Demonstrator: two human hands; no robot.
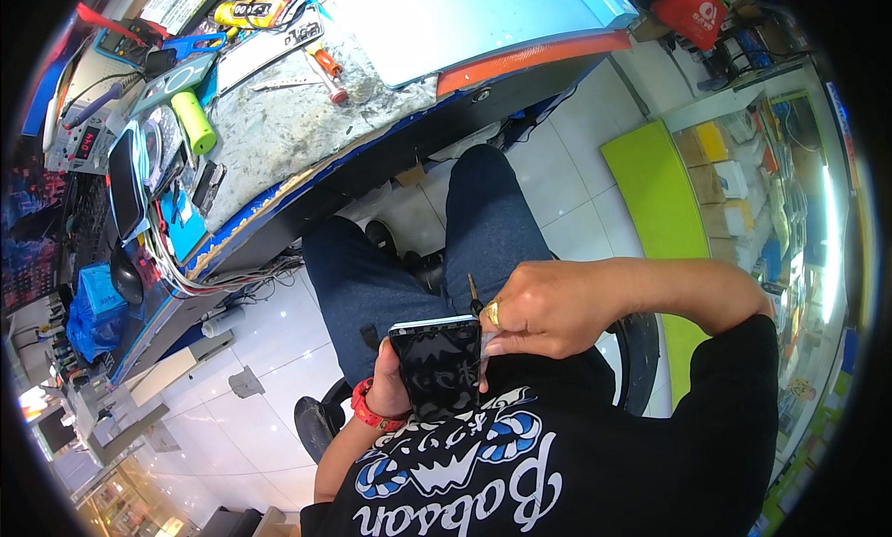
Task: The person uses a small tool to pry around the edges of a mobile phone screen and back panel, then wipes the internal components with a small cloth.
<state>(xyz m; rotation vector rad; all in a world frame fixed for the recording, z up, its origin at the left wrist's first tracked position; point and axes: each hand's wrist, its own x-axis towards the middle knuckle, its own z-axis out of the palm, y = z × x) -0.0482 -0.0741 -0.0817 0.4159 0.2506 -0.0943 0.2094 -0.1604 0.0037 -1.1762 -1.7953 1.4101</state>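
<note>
My left hand (390, 386), with a red band at its wrist, grips a smartphone (439, 368) in front of my shirt. Its glossy black face is turned up and a pale edge shows along the far side. The fingers of my right hand (539, 312), which wears a gold ring, are pinched at the phone's far right corner. From that pinch a thin tool (473, 288) with a dark part and a brass-coloured tip points away from me. The fingertips hide the rest of it, so its kind is unclear.
Ahead stands a stained workbench (307, 124) with a light blue mat (465, 26), a red-handled screwdriver (331, 77), a green cylinder (193, 122) and another phone (125, 184). Cables (200, 284) hang off its left corner. A glass display case (743, 184) is at right.
</note>
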